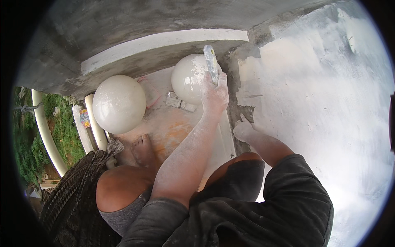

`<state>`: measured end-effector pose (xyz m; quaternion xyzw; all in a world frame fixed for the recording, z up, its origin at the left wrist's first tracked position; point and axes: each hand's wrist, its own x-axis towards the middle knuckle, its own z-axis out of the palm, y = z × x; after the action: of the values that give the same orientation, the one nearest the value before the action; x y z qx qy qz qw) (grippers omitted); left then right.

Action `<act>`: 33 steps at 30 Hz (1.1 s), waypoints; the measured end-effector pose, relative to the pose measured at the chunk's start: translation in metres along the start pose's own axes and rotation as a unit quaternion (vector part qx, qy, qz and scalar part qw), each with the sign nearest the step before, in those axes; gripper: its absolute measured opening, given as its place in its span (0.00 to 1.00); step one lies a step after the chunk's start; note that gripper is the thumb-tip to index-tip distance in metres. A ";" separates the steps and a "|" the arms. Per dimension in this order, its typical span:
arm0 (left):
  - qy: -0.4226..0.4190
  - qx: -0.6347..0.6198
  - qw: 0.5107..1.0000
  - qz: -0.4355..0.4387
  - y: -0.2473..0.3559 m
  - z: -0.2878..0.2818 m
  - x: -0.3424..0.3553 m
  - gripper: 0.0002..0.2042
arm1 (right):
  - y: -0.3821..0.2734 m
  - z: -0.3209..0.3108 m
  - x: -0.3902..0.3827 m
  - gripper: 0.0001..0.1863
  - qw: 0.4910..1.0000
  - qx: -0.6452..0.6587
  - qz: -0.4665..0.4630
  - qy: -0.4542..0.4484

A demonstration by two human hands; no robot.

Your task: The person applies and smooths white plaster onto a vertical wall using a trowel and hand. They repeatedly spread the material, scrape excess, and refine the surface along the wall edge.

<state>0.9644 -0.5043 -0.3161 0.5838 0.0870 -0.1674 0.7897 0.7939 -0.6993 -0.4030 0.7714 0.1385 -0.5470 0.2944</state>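
Observation:
My left hand [214, 94], dusted white, is closed around a hand tool with a smooth grey handle [210, 61]. The handle points up and away past my fingers; the tool's working end is hidden. Just behind that hand sits a glossy white globe [187, 78], speckled with white flakes on its right side. Nearer the wall, my right hand [243, 131] has its index finger stretched out by a bare grey patch [246, 112] at the wall's edge. The other fingers look curled, and I see nothing held there. White coating [308, 94] covers much of the wall on the right.
A second white globe [119, 104] stands to the left. Between the globes lies a small grey packet [173, 99]. A white-edged ledge [164, 40] curves across the far side. Pale railing bars [95, 121] and greenery [61, 119] are at left. My bare foot [144, 150] rests on the dusty floor.

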 end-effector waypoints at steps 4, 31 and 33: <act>-0.047 -0.034 0.996 -0.061 -0.011 0.009 0.001 0.14 | -0.034 0.060 0.002 0.17 0.863 0.449 0.080 0.216; -0.663 0.390 0.635 -0.078 -0.154 0.018 -0.103 0.17 | -0.026 0.005 -0.138 0.21 0.661 0.743 0.086 0.058; -0.699 0.345 0.625 -0.040 -0.155 0.019 -0.106 0.18 | -0.033 0.015 -0.138 0.21 0.654 0.752 0.076 -0.004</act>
<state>0.8083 -0.5462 -0.4136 0.5168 -0.5323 -0.5740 0.3466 0.7141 -0.6675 -0.2889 0.7345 -0.3808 -0.4428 -0.3457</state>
